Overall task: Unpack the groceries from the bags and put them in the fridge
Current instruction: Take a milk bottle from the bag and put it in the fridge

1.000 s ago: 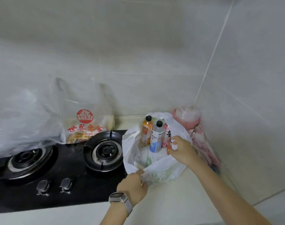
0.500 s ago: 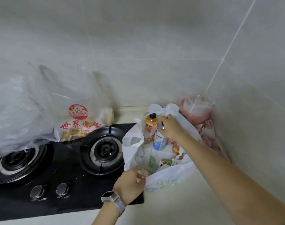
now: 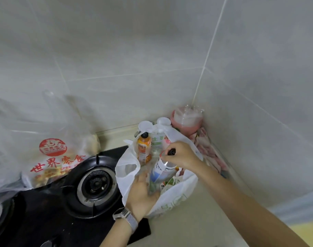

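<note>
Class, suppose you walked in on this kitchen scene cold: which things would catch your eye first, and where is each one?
First, the right hand gripping the cap end of a white bottle, tilted above the open white bag by the corner. Next, the orange bottle upright in that bag, then the clear bag with red lettering behind the stove burner.

Two hands: left hand (image 3: 143, 196), right hand (image 3: 183, 155). Two bottles: orange bottle (image 3: 143, 148), white bottle (image 3: 161, 170). Three plastic bags: white bag (image 3: 177, 196), printed clear bag (image 3: 52, 157), plain clear bag (image 3: 4, 157). One fully visible stove burner (image 3: 96, 184). One wristwatch (image 3: 126, 217).
</note>
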`<state>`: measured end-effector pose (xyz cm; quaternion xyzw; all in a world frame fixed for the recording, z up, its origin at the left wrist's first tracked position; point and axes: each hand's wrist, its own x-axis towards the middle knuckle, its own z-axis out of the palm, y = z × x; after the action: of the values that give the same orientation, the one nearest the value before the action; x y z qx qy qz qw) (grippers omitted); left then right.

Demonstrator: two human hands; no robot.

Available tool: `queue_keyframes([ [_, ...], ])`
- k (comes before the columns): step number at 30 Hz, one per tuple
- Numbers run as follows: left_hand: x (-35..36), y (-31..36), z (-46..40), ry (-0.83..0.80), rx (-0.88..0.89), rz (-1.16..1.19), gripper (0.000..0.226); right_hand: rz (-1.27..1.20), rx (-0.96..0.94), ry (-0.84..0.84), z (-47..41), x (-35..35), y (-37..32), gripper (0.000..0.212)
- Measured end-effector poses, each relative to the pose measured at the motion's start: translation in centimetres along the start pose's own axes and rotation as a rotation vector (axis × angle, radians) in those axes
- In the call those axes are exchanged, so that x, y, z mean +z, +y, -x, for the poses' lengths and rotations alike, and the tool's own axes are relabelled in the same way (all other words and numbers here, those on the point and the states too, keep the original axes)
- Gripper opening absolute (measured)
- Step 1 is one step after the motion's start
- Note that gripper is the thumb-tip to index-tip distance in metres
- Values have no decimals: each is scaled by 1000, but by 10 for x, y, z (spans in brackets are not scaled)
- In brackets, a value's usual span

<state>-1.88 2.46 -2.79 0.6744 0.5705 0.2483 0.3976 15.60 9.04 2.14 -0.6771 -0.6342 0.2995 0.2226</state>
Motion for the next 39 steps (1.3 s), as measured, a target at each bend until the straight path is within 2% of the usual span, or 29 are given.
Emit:
queue_keyframes([
  [4, 7, 11, -6, 85, 74, -129, 87, -283, 148, 102, 55, -41, -21, 9],
  [6, 11, 17, -10, 53, 147, -152, 95, -433, 208, 120, 87, -63, -26, 16],
  [10, 23, 37, -9, -145, 307, -95, 81, -646, 270, 247, 155, -98, -25, 24],
  [14, 44, 70, 7, -267, 524, -94, 76, -787, 338, 397, 232, -119, -11, 31],
  [19, 84, 124, 43, -474, 787, -90, 68, -944, 411, 517, 344, -137, 4, 18],
  [20, 94, 134, 54, -518, 834, -97, 68, -955, 443, 528, 365, -140, 9, 19],
  [23, 125, 162, 87, -637, 954, -134, 69, -819, 647, 558, 428, -142, 33, 49],
  [26, 155, 183, 122, -732, 1005, -195, 71, -839, 769, 535, 490, -134, 58, 40],
  [29, 183, 201, 159, -825, 1119, -243, 71, -1077, 708, 414, 548, -120, 77, 59],
  [33, 215, 230, 212, -987, 1277, -316, 73, -1172, 718, 287, 608, -103, 94, 75],
  [36, 240, 248, 254, -1041, 1423, -331, 73, -1260, 686, 293, 646, -86, 108, 72],
  [39, 273, 256, 292, -1142, 1448, -295, 71, -1387, 579, 411, 689, -67, 117, 68],
])
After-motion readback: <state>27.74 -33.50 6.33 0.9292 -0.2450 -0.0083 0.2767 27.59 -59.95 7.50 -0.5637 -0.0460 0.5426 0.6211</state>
